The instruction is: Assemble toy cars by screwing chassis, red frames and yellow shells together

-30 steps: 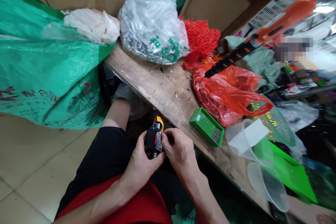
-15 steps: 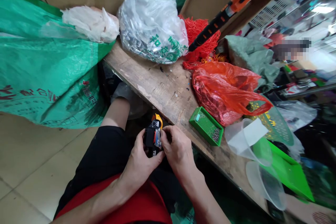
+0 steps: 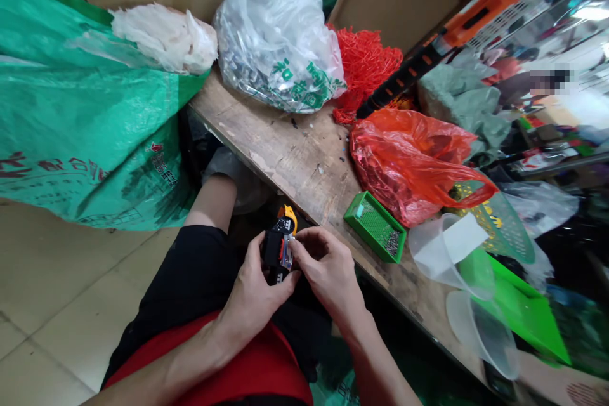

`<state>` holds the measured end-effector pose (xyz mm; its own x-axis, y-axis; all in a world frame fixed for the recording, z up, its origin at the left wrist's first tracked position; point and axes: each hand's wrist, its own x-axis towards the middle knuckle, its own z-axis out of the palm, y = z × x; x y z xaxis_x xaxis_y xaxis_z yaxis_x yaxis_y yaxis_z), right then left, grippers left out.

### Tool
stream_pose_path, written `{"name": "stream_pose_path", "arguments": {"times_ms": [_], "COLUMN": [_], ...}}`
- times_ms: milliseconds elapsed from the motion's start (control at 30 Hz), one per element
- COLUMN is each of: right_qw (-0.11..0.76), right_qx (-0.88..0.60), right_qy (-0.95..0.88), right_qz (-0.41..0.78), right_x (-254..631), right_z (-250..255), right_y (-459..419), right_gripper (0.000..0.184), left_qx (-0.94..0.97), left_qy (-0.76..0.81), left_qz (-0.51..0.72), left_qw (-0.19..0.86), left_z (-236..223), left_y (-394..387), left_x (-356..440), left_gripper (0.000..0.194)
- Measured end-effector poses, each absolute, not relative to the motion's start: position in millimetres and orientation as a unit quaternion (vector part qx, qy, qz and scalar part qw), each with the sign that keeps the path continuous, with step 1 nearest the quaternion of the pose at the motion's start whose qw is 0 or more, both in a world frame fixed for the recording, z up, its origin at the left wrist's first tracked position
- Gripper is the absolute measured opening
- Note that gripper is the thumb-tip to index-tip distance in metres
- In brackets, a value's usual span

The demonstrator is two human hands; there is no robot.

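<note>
Small blk-and-yellow gadget (image 3: 279,246) is held by L hand (image 3: 252,292), fingers clamped round it, and pinched by R hand (image 3: 328,269), fingers together, just by wood bench (image 3: 285,146) edge.

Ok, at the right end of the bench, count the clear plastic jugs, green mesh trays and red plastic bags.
Clear plastic jugs: 2
Green mesh trays: 1
Red plastic bags: 1
Total: 4
</note>
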<state>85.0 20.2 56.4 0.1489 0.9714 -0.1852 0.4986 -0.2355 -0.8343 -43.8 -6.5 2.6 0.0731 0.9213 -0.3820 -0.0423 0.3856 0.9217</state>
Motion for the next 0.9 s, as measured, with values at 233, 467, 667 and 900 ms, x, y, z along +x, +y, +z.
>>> {"name": "stream_pose_path", "arguments": {"times_ms": [233,467,667,900], "right_qw": [0.352,0.34,0.364,0.383], "right_qx": [-0.704,-0.655,-0.645,-0.636], "right_qy": [-0.457,-0.461,-0.418,-0.409], "right_qz": [0.414,0.493,0.527,0.531], "right_x": [94,97,96,94], "right_z": [50,48,43,41], "right_y": [22,22,23,17], "right_gripper": [0.033,0.032,0.044,0.048], "left_qx": [0.41,0.424,0.399,0.347], "left_qy": [0.559,0.558,0.547,0.506], "left_qz": [0.397,0.392,0.382,0.388], "left_qw": [0.602,0.596,0.628,0.688], "left_z": [-3,3,9,-3], "left_y": [-12,-13,-15,-18], "left_x": [-43,-43,-41,-44], "left_gripper": [0.08,0.082,0.081,0.067]}}
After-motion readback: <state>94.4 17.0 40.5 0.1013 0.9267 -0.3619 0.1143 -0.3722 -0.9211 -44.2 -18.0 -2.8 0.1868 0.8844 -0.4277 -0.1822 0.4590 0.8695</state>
